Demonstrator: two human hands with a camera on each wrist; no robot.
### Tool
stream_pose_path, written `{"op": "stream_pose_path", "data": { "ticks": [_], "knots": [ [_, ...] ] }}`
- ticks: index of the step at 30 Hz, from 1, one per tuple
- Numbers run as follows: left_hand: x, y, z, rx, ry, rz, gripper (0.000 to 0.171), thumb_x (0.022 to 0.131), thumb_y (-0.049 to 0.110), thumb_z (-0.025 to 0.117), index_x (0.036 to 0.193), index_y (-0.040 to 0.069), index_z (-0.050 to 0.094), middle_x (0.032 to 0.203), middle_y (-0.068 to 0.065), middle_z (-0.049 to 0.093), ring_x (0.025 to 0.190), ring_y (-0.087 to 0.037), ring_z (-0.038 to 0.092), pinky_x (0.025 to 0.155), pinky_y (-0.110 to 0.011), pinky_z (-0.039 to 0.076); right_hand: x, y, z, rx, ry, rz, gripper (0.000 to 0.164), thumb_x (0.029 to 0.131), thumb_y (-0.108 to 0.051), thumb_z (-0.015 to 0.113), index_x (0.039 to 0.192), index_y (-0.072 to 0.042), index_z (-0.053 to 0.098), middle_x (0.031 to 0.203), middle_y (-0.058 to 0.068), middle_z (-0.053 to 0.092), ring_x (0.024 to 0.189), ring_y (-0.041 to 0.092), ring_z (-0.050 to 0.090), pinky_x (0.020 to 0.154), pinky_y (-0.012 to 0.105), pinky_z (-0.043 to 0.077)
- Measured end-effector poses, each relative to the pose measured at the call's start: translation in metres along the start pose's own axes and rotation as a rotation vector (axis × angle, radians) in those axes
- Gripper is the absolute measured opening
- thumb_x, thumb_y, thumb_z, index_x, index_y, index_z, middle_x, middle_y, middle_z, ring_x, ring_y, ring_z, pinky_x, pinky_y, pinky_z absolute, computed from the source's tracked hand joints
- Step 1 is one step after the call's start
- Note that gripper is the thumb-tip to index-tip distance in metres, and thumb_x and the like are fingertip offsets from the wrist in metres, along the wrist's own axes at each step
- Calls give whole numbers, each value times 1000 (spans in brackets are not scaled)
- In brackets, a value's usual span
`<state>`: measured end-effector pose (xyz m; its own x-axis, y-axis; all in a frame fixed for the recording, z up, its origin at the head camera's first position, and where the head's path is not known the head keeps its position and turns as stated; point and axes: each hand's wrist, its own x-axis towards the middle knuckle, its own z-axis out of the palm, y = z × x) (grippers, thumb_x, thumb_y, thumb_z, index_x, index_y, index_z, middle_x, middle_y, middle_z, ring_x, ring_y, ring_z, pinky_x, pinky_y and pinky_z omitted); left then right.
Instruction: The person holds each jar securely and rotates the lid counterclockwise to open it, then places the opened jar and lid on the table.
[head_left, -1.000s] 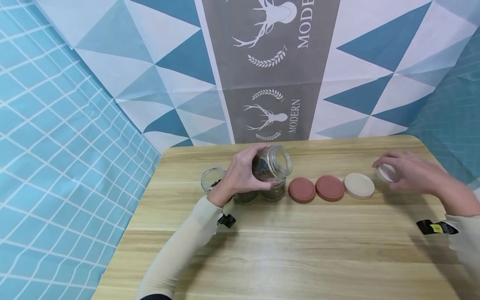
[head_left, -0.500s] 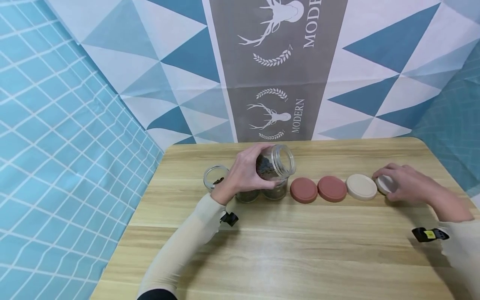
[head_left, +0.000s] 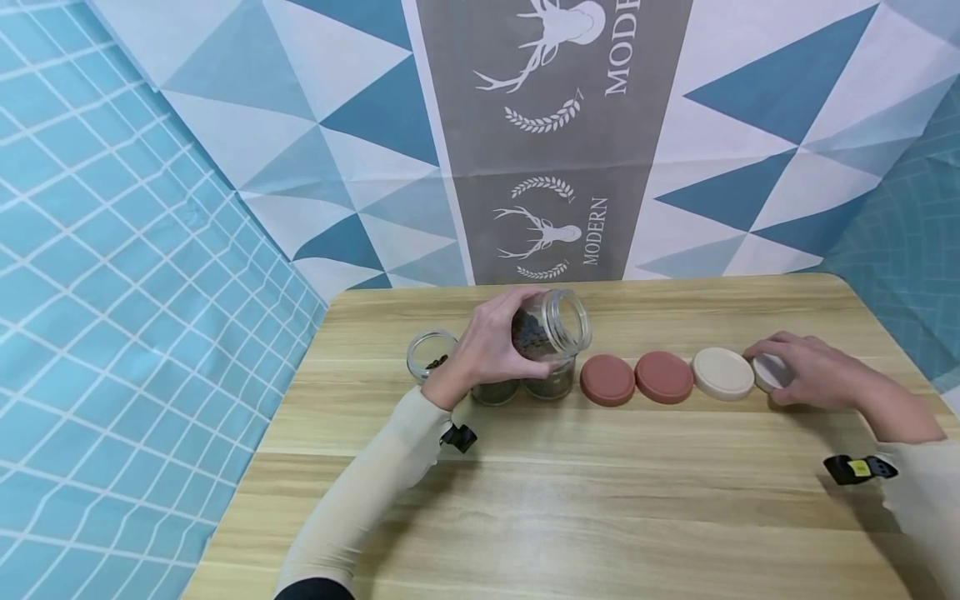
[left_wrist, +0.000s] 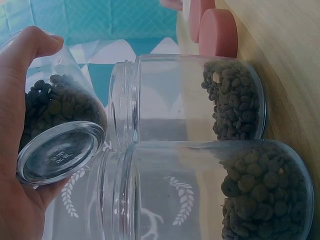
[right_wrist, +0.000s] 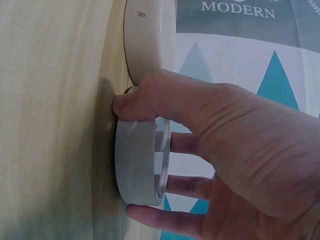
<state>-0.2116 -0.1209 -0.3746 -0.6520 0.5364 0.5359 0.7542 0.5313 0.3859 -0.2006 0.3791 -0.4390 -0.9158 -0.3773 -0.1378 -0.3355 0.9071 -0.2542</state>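
My left hand grips a clear glass jar, tilted with its open mouth to the right. Dark pellets lie inside it, and its embossed base shows in the left wrist view. It is held above two upright lidless jars, a nearer jar and a farther jar, both partly filled with similar pellets. At the right, my right hand holds a white lid between thumb and fingers, low at the tabletop beside a cream lid. A clear ring shows on the lid's upper side.
Two red lids lie left of the cream lid, all in one row. Another open jar stands left of my left hand, partly hidden by it. The wooden table ends at a patterned cloth backdrop.
My right hand has lowered the white lid and brought it left, up against the cream lid. My left hand keeps the tilted jar in about the same place.
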Motion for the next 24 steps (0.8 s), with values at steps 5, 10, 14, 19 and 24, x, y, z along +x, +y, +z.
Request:
{"op": "stream_pose_path", "data": {
  "ticks": [5,10,14,19,24],
  "knots": [
    [-1,0,0,-4,6,7,101,68,36,104,153,3,60,144,-16,75,131,-31,76,113,-47,65,-1,0,1,11,-8,7,71,76,-15,96,140,2,71,141,39,63,113,53,62,82,62,57],
    [0,-1,0,-1,10,15,101,68,36,104,153,2,60,142,-16,75,129,-32,77,111,-47,66,0,0,1,16,-14,4,73,76,-18,97,141,1,70,142,39,62,114,54,61,84,65,56],
    [4,-1,-2,-5,29,38,100,68,35,103,151,0,59,141,-18,75,128,-33,76,111,-46,66,1,0,0,17,-16,5,74,76,-19,98,142,1,69,142,39,61,114,53,60,83,64,56],
    [8,0,-7,-19,56,54,99,68,32,103,150,-1,59,140,-19,74,128,-34,76,111,-46,65,1,-1,-1,10,-20,10,75,76,-20,97,142,1,68,142,40,60,112,54,60,82,63,55],
    [5,-1,-14,-46,75,51,98,68,29,105,149,-2,60,138,-20,75,125,-33,76,110,-47,65,1,-2,0,19,-24,18,76,75,-20,97,142,0,68,142,39,59,112,54,59,84,66,56]
  ]
}}
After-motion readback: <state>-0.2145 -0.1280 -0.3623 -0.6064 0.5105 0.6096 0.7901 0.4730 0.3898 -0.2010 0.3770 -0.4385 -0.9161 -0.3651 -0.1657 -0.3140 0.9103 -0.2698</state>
